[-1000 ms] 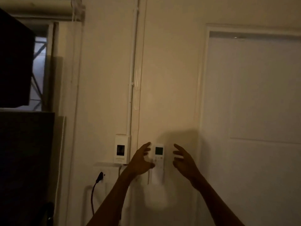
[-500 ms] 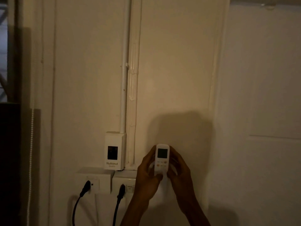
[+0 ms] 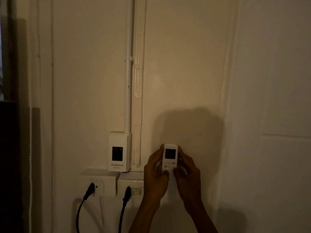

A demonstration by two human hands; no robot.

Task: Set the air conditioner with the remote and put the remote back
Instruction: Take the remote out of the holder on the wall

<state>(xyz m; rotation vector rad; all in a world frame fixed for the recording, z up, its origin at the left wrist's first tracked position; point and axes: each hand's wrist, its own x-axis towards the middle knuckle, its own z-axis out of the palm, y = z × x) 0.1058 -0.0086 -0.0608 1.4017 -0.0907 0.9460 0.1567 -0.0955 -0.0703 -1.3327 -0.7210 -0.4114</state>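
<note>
A small white remote [image 3: 170, 157] with a dark screen and orange buttons stands upright in front of the cream wall, low in the head view. My left hand [image 3: 155, 175] wraps its left side, thumb at the buttons. My right hand [image 3: 187, 174] clasps its right side, thumb also near the buttons. The remote's lower part is hidden by my fingers, and I cannot tell whether it sits in a wall holder. The air conditioner is out of view.
A white National breaker box [image 3: 119, 151] hangs on the wall left of the remote. Below it are two socket boxes [image 3: 107, 179] with black plugs [image 3: 90, 190] and cables. A white conduit [image 3: 128, 81] runs upward. A white door [image 3: 277, 98] is to the right.
A second ago both hands were open beside the remote on the wall; now both grip it. The view has moved closer and lower.
</note>
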